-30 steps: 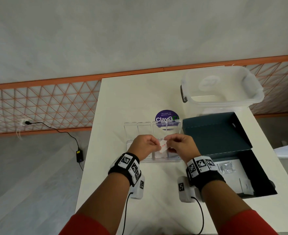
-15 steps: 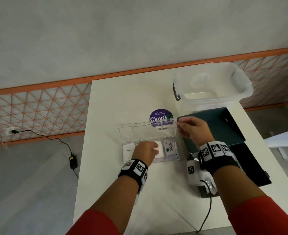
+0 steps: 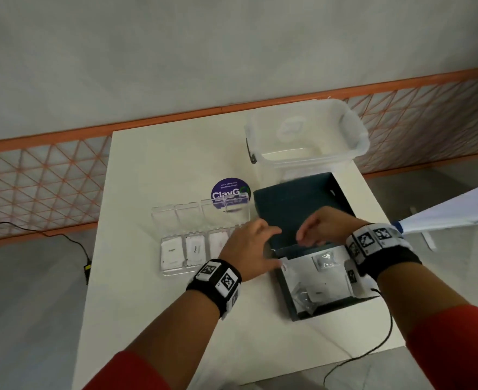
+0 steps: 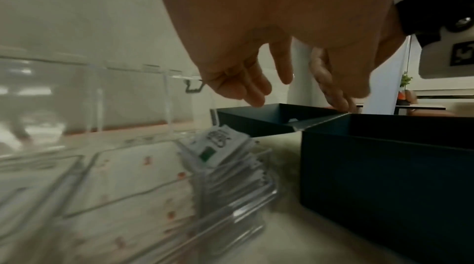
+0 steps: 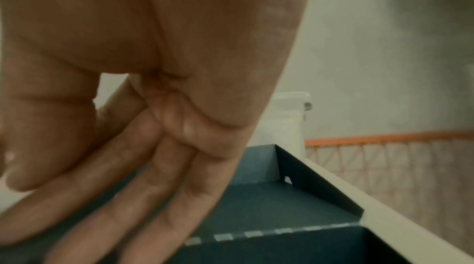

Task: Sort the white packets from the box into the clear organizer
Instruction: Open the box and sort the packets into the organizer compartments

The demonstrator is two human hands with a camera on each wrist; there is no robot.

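Note:
The clear organizer point(image 3: 176, 273) lies left of centre with its lid point(image 3: 187, 218) standing open; white packets point(image 3: 171, 253) fill its compartments. In the left wrist view the packets point(image 4: 220, 146) stand stacked in the end compartment. The dark teal box point(image 3: 330, 308) sits to the right, lid point(image 3: 297, 201) folded back, with white packets point(image 3: 316, 280) and a small clear bag point(image 3: 326, 260) inside. My left hand point(image 3: 271, 232) hovers at the box's left edge, fingers point(image 4: 256, 86) loose and empty. My right hand point(image 3: 305, 235) hangs over the box hinge, fingers point(image 5: 128, 197) straight, holding nothing.
A clear storage tub point(image 3: 305, 136) stands behind the box at the back right. A purple round sticker point(image 3: 229, 190) lies behind the organizer. A white sheet point(image 3: 457, 209) juts in from the right. The table's near edge lies below my forearms; a black cable point(image 3: 384, 333) trails off it.
Both hands held a packet over the organizer, then the left pressed it into a compartment. Now both hands have moved right to the box and are empty.

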